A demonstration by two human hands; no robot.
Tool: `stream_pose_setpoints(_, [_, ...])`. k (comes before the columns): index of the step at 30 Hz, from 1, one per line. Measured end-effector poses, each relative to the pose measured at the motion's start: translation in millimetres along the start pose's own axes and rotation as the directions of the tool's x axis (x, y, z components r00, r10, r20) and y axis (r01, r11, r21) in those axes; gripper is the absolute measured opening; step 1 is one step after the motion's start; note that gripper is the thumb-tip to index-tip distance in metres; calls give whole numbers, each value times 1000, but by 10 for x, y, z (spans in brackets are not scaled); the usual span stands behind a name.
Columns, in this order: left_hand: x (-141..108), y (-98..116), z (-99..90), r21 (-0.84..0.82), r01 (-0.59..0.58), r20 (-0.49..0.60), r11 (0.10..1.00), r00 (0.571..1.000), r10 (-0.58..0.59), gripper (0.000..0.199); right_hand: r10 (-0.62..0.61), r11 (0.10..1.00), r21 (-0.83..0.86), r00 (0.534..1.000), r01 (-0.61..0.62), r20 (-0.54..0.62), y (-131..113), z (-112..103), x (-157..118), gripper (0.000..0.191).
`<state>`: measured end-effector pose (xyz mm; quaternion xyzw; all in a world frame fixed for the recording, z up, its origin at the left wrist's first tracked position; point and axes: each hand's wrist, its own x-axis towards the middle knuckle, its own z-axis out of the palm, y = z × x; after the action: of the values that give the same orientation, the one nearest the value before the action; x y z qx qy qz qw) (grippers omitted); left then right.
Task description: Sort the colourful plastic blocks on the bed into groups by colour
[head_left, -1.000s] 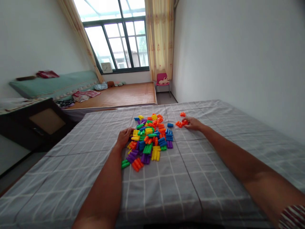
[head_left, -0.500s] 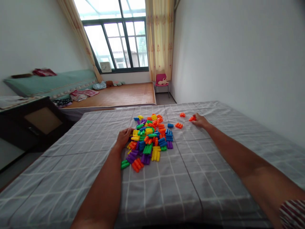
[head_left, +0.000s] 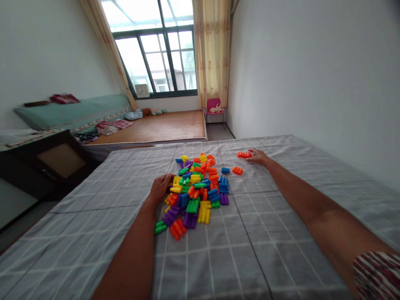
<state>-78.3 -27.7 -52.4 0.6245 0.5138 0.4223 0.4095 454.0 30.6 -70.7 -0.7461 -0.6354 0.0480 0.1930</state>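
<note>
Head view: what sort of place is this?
Probably a bedroom in a home: a bed with a teal headboard, patterned curtains at the window, and a plush toy on a pink chair.

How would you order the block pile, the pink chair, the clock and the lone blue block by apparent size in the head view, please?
1. Block pile
2. Pink chair
3. Clock
4. Lone blue block
The chair and clock stand farther away, so this ranks only apparent size.

Pretty busy sleeve (head_left: 376,275) here, maroon and whitish stripes with darker bits, ending well back from the grip of the right hand (head_left: 258,156). That hand's bare, same as the left hand (head_left: 161,186).
</note>
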Motion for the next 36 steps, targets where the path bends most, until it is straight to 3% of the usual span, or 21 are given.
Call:
stream_pose_setpoints(9, [-27,66,-6,57,-20,-10,998,1000,21,62,-173,984,-79,969,161,-175,-226,196,63,42])
stream_pose_setpoints(16, [8,-16,-16,56,-19,1,998,1000,19,57,-147,989,-39,970,142,-194,-234,196,135,40])
stream_pose_setpoints(21, [41,-79,-20,78,-69,11,995,998,68,56,6,999,33,997,-3,-83,-148,83,115,57])
stream_pose_setpoints(25, [36,-51,-13,98,-75,4,992,997,75,56,84,995,64,995,-81,-49,-87,13,75,48])
stream_pose_setpoints(29, [31,-43,-4,96,-71,12,993,997,70,57,103,994,33,990,-100,-92,-125,34,33,33])
stream_pose_setpoints(33, [49,-78,1,109,-89,4,990,996,89,56,118,992,51,984,-112,-136,-212,22,22,35])
stream_pose_setpoints(36, [62,-95,3,117,-93,5,989,996,93,55,36,999,41,972,-27,-232,-389,-8,37,33])
